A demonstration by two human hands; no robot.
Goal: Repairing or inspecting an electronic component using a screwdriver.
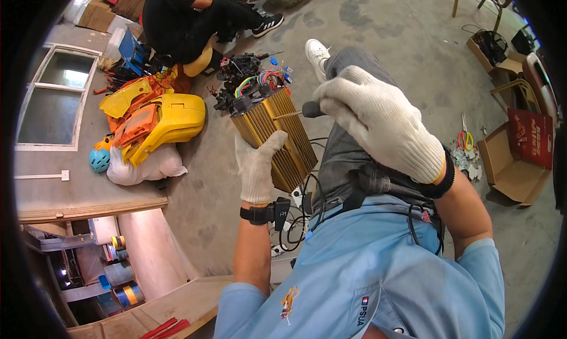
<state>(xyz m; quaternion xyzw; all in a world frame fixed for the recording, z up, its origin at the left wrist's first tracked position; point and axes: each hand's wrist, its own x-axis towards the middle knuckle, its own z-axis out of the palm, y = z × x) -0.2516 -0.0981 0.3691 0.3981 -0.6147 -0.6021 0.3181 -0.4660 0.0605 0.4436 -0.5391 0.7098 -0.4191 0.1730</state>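
My left hand (256,169) clamps a finned gold casing (296,143), seemingly unopened; my right hand (381,121), opposite, grips a screwdriver (310,109).

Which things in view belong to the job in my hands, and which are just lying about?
Likely the job:
gold ribbed box, gripped by your left hand
screwdriver, in your right hand
coloured wires, at the box's far end

Apparently lying about:
yellow and orange plastic shells
scissors
open cardboard box
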